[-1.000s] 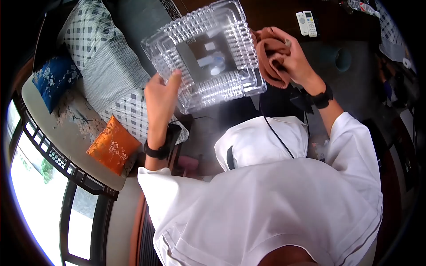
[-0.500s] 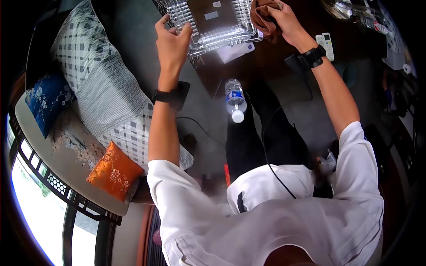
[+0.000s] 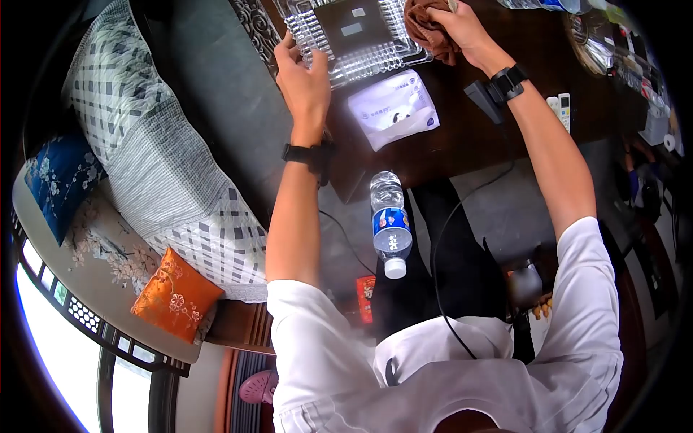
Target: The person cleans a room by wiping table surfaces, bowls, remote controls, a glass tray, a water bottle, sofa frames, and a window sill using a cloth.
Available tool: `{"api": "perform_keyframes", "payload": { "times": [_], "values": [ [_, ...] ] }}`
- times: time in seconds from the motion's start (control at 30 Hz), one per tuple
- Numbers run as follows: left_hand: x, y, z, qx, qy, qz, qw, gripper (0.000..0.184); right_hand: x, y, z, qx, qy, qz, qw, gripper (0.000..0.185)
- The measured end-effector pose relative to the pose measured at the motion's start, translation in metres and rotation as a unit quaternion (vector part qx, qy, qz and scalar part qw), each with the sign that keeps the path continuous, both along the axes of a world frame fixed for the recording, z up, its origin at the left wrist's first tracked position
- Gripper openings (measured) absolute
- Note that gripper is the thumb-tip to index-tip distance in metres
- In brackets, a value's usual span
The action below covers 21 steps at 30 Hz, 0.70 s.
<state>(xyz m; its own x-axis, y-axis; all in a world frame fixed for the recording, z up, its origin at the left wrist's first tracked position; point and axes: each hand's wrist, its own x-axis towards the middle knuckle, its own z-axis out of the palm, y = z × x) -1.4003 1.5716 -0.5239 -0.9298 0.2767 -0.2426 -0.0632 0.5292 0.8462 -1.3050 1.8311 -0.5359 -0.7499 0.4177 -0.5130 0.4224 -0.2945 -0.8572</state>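
At the top of the head view, a clear ribbed tray (image 3: 370, 59) is held above the dark table, its middle looking dark with small pale labels. My left hand (image 3: 303, 83) grips the tray's near left edge, thumb and fingers closed on it. In my right hand (image 3: 463, 30) a brown cloth (image 3: 427, 30) is bunched against the tray's right side. A white-and-lilac tissue pack (image 3: 393, 108) lies on the table just below the tray. Part of the tray's far side is cut off by the frame.
The dark wooden table (image 3: 469, 137) carries remote controls (image 3: 564, 112) and a round glossy tray (image 3: 588, 47) at right. A clear water bottle (image 3: 392, 227) is near my legs. A cable (image 3: 440, 238) runs down my front. Left is a sofa with an orange cushion (image 3: 177, 294).
The view has shifted, so the tissue pack and more of the table show, and the bottle appears lower. Both hands keep hold of the tray and the cloth.
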Motion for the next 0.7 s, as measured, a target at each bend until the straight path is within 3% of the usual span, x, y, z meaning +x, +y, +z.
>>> {"api": "perform_keyframes", "payload": {
  "times": [0.17, 0.27, 0.37, 0.6, 0.7],
  "values": [
    [0.01, 0.003, 0.0, 0.048, -0.042, 0.053, 0.997, 0.059, -0.009, 0.001, 0.0, 0.004, 0.022, 0.028, 0.999, 0.014],
    [0.01, 0.007, -0.001, 0.072, 0.005, 0.072, 0.995, 0.056, -0.011, 0.003, 0.002, 0.035, 0.015, 0.039, 0.999, 0.018],
    [0.012, 0.009, -0.017, -0.017, 0.125, 0.08, 0.989, 0.046, -0.01, 0.001, 0.0, 0.035, 0.018, 0.038, 0.999, 0.025],
    [0.012, 0.022, -0.018, 0.006, 0.087, 0.086, 0.993, 0.047, 0.0, 0.0, 0.003, 0.032, 0.038, -0.004, 0.999, 0.028],
    [0.013, 0.023, -0.025, 0.039, 0.073, 0.1, 0.991, 0.049, 0.021, 0.022, 0.005, 0.097, 0.049, -0.029, 0.994, 0.034]
  ]
}}
